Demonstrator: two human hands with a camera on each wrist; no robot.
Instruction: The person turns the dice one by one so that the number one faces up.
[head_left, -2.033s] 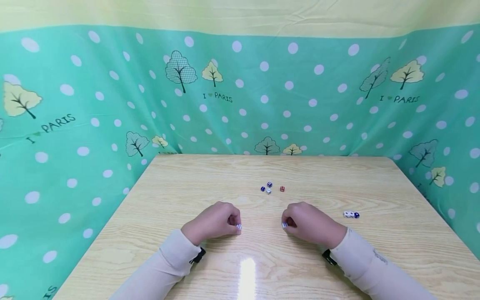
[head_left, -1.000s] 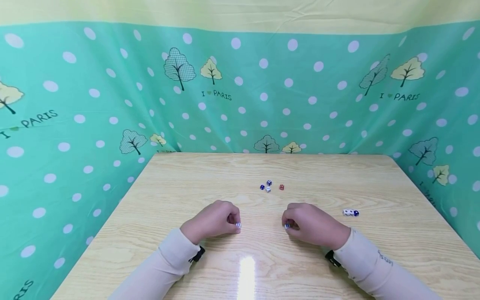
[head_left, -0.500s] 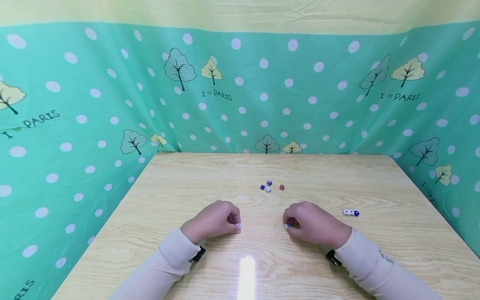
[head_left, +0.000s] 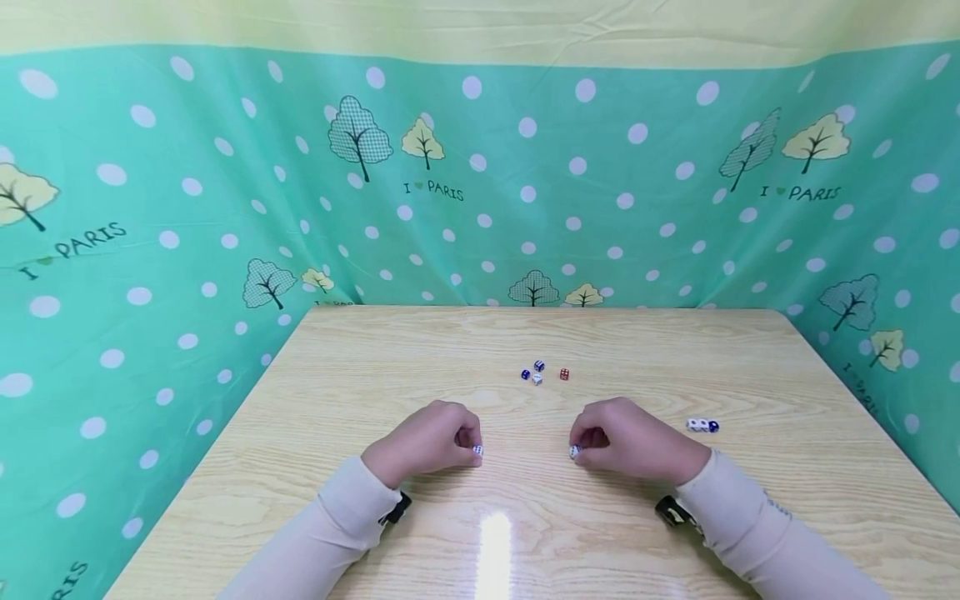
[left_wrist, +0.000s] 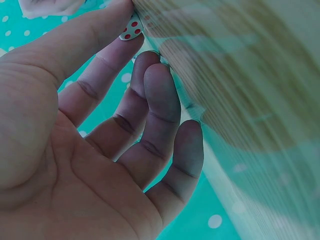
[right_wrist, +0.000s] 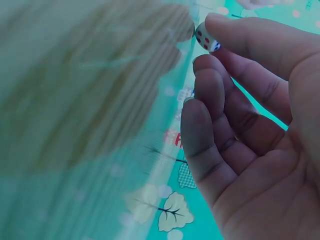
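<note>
Low over the wooden table (head_left: 420, 350), my left hand (head_left: 429, 446) pinches a white die (head_left: 477, 451) between thumb and index finger. Red pips show on that die (left_wrist: 132, 29) in the left wrist view. Across from it, my right hand (head_left: 633, 442) pinches another white die (head_left: 574, 451) the same way, with red and blue pips visible on the die (right_wrist: 206, 38) in the right wrist view. The other fingers of both hands curl loosely and hold nothing. A gap of bare wood lies between the two hands.
Beyond the hands sit two blue dice, one (head_left: 539, 366) behind the other (head_left: 526, 375), a white die (head_left: 537, 379) and a red die (head_left: 565, 375). Right of my right hand, two white dice (head_left: 697, 425) and a blue die (head_left: 714, 427) form a row. A patterned curtain (head_left: 450, 167) surrounds the table.
My right hand has shifted slightly right and turned its die, so other faces show toward the head camera. The left hand keeps its place and its grip. The dice on the table have not moved.
</note>
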